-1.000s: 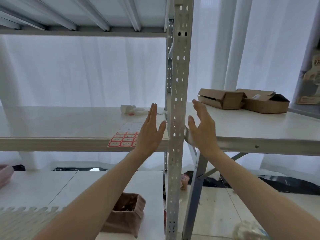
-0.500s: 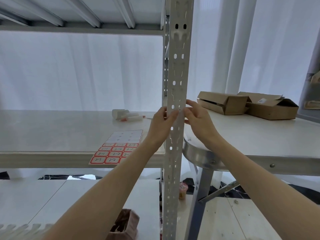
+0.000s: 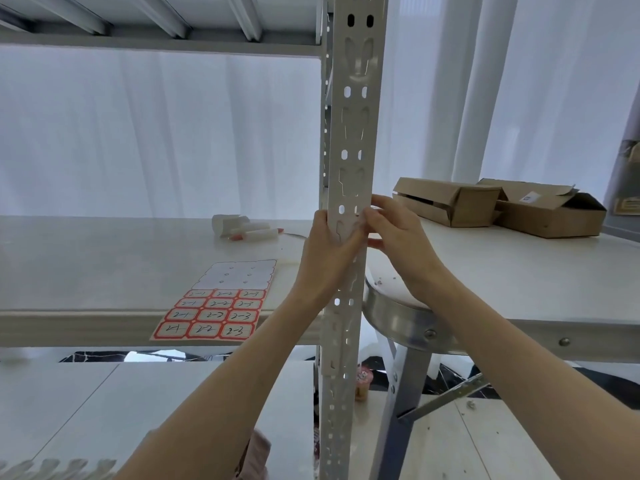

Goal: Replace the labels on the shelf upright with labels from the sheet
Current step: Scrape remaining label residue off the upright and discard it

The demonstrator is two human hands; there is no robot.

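Both hands meet at the shelf upright (image 3: 353, 116): the left hand (image 3: 329, 258) curls round it from the left, and the right hand (image 3: 394, 240) pinches at its right edge, though what lies under its fingertips is unclear. Beyond, the label sheet (image 3: 214, 306) lies flat at the shelf's (image 3: 86, 265) front edge, its upper rows blank. Farther right, cardboard boxes (image 3: 450, 202) sit on the bench (image 3: 519, 271).

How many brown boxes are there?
2. One box lies on the white table right of the shelf upright; the second box sits beside it, farther right. None seem hidden.
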